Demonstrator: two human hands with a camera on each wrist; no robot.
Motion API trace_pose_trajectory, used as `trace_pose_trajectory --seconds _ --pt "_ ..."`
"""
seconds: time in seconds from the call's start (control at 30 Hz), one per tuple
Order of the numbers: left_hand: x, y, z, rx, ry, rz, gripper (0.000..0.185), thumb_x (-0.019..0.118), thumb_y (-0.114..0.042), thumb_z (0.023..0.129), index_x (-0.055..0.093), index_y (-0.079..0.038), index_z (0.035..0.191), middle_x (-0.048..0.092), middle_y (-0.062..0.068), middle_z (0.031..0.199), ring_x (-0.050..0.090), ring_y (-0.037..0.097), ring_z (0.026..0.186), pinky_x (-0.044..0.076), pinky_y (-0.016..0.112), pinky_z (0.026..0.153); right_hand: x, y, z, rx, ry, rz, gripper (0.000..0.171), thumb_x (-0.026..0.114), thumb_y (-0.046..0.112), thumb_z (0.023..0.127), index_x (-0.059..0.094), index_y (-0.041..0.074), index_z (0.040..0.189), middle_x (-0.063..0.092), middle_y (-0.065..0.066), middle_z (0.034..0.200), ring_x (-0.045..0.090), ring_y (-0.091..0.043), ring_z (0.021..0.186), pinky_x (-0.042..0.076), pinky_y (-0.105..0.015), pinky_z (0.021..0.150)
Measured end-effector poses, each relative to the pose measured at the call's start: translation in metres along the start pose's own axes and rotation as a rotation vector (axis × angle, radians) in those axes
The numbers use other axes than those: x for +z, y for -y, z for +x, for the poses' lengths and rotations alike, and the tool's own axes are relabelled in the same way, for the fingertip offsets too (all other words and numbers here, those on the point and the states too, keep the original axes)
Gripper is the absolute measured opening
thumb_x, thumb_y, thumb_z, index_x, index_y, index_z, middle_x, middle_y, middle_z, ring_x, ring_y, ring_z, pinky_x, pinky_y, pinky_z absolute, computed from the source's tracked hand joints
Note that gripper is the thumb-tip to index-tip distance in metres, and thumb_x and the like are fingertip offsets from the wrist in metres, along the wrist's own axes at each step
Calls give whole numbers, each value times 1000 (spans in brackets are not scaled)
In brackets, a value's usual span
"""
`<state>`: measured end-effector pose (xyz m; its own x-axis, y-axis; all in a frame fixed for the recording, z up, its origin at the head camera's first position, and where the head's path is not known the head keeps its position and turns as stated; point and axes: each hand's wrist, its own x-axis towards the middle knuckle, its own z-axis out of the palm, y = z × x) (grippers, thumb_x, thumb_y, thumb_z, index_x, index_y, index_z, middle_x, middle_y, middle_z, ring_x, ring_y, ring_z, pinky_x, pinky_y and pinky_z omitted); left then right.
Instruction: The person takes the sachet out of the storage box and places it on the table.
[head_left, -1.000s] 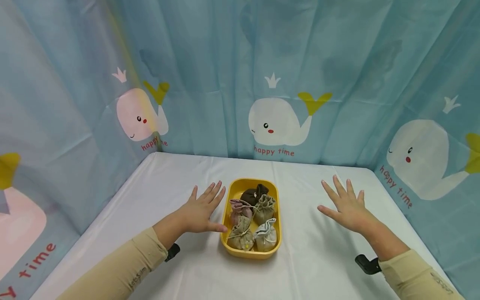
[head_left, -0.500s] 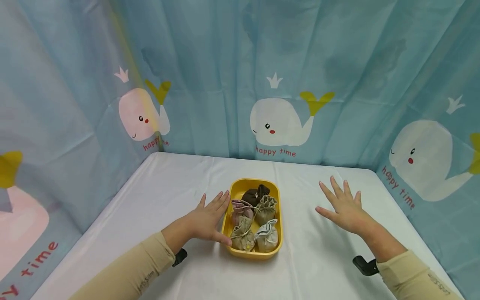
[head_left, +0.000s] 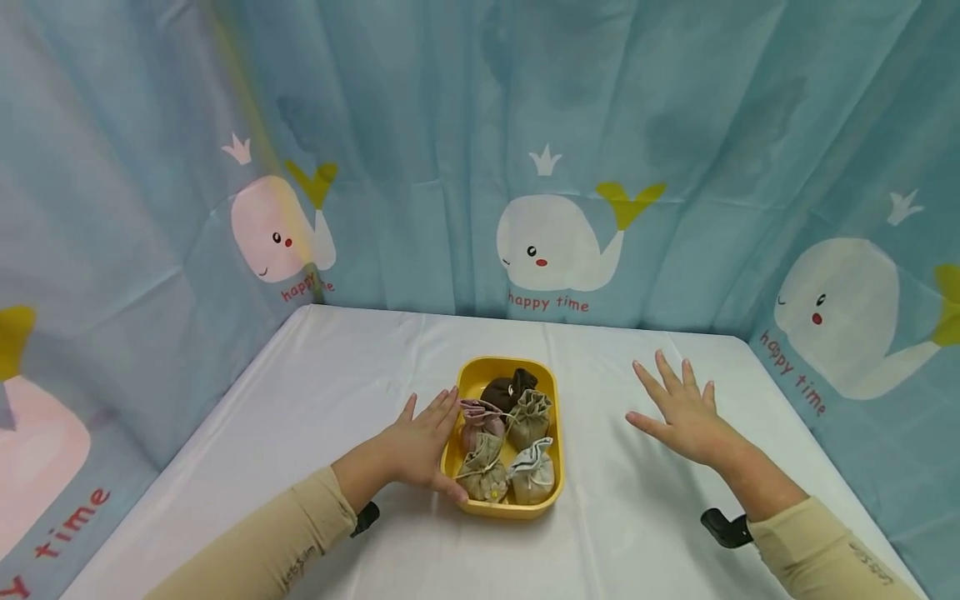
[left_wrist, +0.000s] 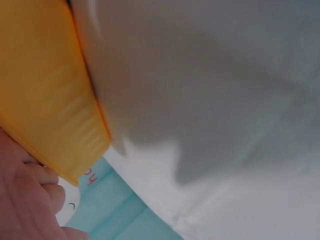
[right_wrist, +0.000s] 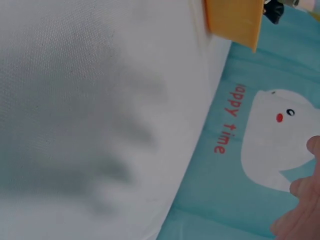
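With left hand (head_left: 417, 443) fingers flat against the tray (head_left: 552, 392) at frame centre and right hand (head_left: 688, 417) spread wide over the surface (head_left: 337, 392), brace gently so the pouches (head_left: 529, 417) stay put.

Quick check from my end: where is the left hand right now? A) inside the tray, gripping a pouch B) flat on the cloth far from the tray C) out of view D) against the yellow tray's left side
D: the left hand lies against the left wall of the yellow tray, thumb near its front corner, holding no pouch.
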<state>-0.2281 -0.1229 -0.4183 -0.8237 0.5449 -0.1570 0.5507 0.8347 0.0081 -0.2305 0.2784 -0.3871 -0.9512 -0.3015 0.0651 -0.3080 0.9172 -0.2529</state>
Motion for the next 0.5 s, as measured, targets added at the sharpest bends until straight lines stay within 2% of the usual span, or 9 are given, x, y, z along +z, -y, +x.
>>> trace_pose_trajectory --seconds 0.23,0.5 --pt "4 0 1 -9 22 -34 139 38 -94 47 7 -3 147 -4 12 153 -1 28 140 5 60 106 1 1 -1 -9 -6 22 81 47 57 88 7 23 149 -6 -19 152 -15 -48 132 -7 -74 92" --pt "6 1 3 -6 29 -82 139 41 -93 47 3 -3 146 -8 12 152 -4 27 140 8 54 108 1 4 1 -26 -10 59 76 46 53 90 7 23 149 -7 -18 152 -13 -45 134 -2 -72 95"
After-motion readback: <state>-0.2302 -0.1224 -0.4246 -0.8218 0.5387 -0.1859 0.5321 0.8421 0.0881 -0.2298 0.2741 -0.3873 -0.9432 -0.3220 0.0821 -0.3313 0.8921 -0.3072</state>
